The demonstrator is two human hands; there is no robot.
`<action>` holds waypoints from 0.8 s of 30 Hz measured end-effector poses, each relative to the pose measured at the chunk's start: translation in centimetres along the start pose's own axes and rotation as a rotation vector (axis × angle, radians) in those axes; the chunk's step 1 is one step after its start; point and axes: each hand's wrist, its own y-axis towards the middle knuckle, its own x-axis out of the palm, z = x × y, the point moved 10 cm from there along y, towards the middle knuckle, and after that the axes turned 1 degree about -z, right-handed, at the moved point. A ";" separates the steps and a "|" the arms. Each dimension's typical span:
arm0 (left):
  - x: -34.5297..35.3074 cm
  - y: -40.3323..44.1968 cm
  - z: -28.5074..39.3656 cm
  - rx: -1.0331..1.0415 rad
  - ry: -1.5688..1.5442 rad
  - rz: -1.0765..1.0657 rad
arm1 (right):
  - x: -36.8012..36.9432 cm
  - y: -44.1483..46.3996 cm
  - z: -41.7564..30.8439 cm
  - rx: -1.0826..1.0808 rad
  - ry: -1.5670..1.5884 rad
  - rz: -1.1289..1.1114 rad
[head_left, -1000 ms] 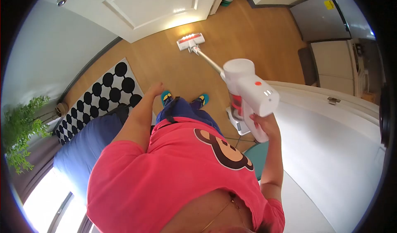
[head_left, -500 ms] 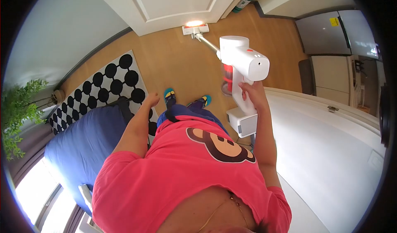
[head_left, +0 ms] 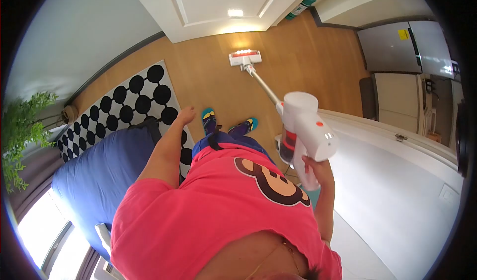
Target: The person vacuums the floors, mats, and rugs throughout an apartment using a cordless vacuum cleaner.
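Wooden floor (head_left: 318,69) meets a white door (head_left: 223,4), the stick vacuum (head_left: 309,121) slanting with its lit head (head_left: 246,58) near that door, its handle (head_left: 309,179) gripped in the fingers of the right hand (head_left: 320,170), while the left hand (head_left: 186,115), fingers curled in, hangs near the dotted rug (head_left: 161,94)

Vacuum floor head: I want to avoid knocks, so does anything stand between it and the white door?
Nothing visible stands in the way: only wood floor shows between the floor head and the white door. The right hand holds the vacuum by its handle.

No legible text or numbers.
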 end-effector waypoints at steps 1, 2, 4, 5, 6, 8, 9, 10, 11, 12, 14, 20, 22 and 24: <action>-0.1 0.1 -0.5 -0.027 0.013 -0.010 | -0.5 -1.2 0.7 0.033 -0.027 0.015; -0.2 0.1 -1.1 -0.055 0.027 -0.019 | -1.1 -2.3 1.3 0.040 -0.015 0.042; 3.6 3.9 -3.6 0.073 0.275 -0.094 | -2.3 -4.5 2.7 0.054 0.012 0.098; 5.3 5.0 -4.4 0.138 0.398 -0.133 | -2.6 -5.6 3.1 0.078 0.018 0.127; 4.7 3.7 -1.6 0.104 0.409 -0.174 | -2.8 -6.6 3.5 0.104 0.020 0.154; 2.6 -0.6 9.4 0.138 0.317 -0.190 | -3.2 -8.5 4.9 0.173 -0.023 0.167; 6.9 1.2 11.2 0.259 0.375 -0.266 | -3.5 -9.1 5.1 0.108 -0.130 0.155; 10.4 1.2 14.8 0.455 0.562 -0.346 | -3.8 -9.7 5.4 0.043 -0.236 0.141; 11.9 0.6 19.2 0.565 0.398 -0.278 | -4.0 -10.2 5.6 -0.023 -0.339 0.125; 14.0 -0.1 22.5 0.611 0.407 -0.325 | -3.8 -10.8 5.5 -0.078 -0.429 0.110; 16.9 -3.9 29.6 0.660 0.563 -0.547 | -3.0 -11.9 4.3 -0.233 -0.625 0.067; 26.1 -11.5 39.9 1.242 0.132 -0.656 | -2.3 -11.9 2.4 -0.452 -0.893 -0.046; 27.9 -10.6 39.4 1.151 0.262 -0.660 | -4.0 -12.1 4.2 -0.407 -0.849 -0.053; 26.6 -10.0 40.0 1.147 0.206 -0.582 | -4.3 -11.7 3.9 -0.454 -0.976 -0.087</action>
